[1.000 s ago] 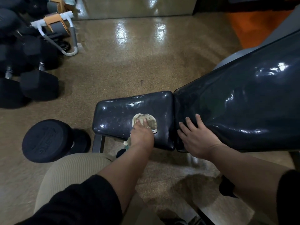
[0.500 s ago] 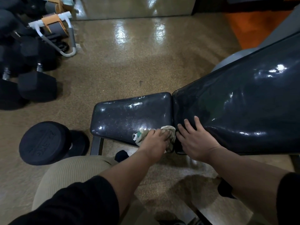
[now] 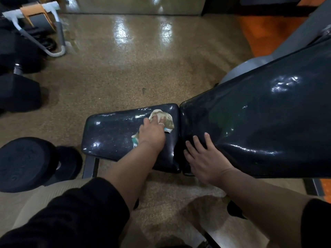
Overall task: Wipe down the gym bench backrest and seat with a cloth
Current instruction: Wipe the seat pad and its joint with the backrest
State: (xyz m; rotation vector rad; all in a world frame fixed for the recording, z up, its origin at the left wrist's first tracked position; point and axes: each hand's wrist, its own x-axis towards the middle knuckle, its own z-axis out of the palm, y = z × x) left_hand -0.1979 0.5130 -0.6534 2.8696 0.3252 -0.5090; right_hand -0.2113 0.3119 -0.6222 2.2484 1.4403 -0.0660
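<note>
Backrest [image 3: 259, 126], glossy black, rises toward 2 o'clock; the seat [image 3: 114, 133] lies beside it at 9 o'clock. The right hand [image 3: 204, 158] rests flat, fingers spread, on the backrest's lower end. The left hand [image 3: 152, 135] presses a crumpled cloth [image 3: 167, 119] onto the seat's far corner, fingers extended over it.

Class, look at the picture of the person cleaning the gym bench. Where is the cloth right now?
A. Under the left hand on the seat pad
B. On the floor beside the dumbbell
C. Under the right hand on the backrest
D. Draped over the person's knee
A: the left hand presses the cloth onto the seat pad, while the right hand lies flat and bare on the backrest.
</note>
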